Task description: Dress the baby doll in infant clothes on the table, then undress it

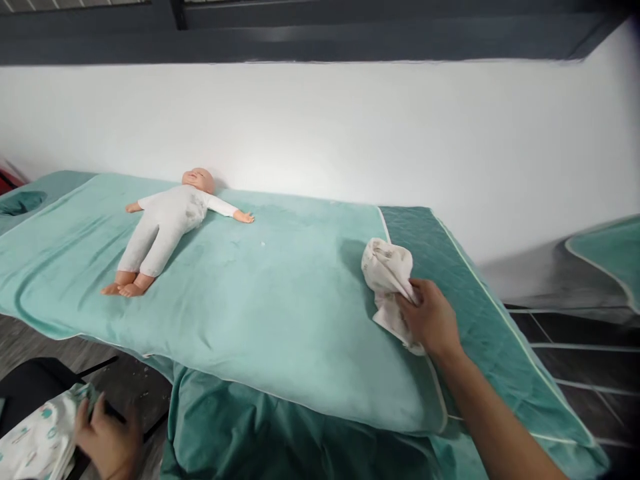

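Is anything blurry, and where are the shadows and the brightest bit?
Head view: left hand blurred, right hand sharper; head view: soft shadow on the sheet beside the cloth; head view: wall brightest around its middle.

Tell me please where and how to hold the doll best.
Probably around the waist of the doll, coming from its foot end, away from the wall: it lies on its back, arms spread, feet nearer the camera. The right hand holds a white cloth.
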A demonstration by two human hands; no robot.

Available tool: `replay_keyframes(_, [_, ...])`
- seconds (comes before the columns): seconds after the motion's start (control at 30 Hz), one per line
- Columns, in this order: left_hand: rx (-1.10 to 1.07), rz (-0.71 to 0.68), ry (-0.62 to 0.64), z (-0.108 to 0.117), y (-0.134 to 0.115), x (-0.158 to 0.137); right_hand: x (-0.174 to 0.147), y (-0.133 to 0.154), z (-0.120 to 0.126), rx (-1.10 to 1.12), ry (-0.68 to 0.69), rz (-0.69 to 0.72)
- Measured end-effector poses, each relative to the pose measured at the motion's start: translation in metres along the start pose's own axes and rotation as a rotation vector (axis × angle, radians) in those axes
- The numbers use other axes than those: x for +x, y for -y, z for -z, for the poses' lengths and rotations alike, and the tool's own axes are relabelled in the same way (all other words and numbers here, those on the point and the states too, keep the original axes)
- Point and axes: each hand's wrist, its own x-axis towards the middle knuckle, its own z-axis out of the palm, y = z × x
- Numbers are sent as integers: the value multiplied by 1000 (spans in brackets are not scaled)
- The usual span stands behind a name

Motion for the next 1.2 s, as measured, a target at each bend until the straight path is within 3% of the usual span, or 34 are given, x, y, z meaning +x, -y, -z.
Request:
replay_keyframes(0.13, [-270,-256,-22,-39,-111,-14,11,40,6,285,103,-73])
replay_keyframes(0.17, [-374,-316,49,-49,-145,-19,12,52,6,388,122,-94])
replay_keyframes(0.27, [-728,-398,526,-82,-243,-31,9,91,3,768,207,-132])
replay_keyframes(0.37, [-1081,-177,957,-119,-314,-34,6,118,-11,1042,358,-220])
replay_keyframes(0.43, [-1184,-40,1057,-139,-341,-30,8,123,-27,1069,441,-239])
replay_keyframes(0.57, [-1305,232,1105,-158,-362,-16,26,109,-57,784,391,-104])
replay_keyframes(0.7, [-1422,399,1111,-162,-363,-5,60,86,-57,630,265,-32])
replay_keyframes(0.87, [-1481,467,1102,-167,-359,-1,90,63,-51,509,-26,-50])
replay_keyframes(0.97, [-1507,515,1100,-169,-358,1,86,54,-65,562,-19,-142])
replay_keyframes(1.07, [-1508,527,1095,-170,-358,1,78,52,-71,564,-24,-146])
replay_keyframes(1.2, [-1420,426,1019,-168,-360,-4,81,64,-49,602,-130,-122])
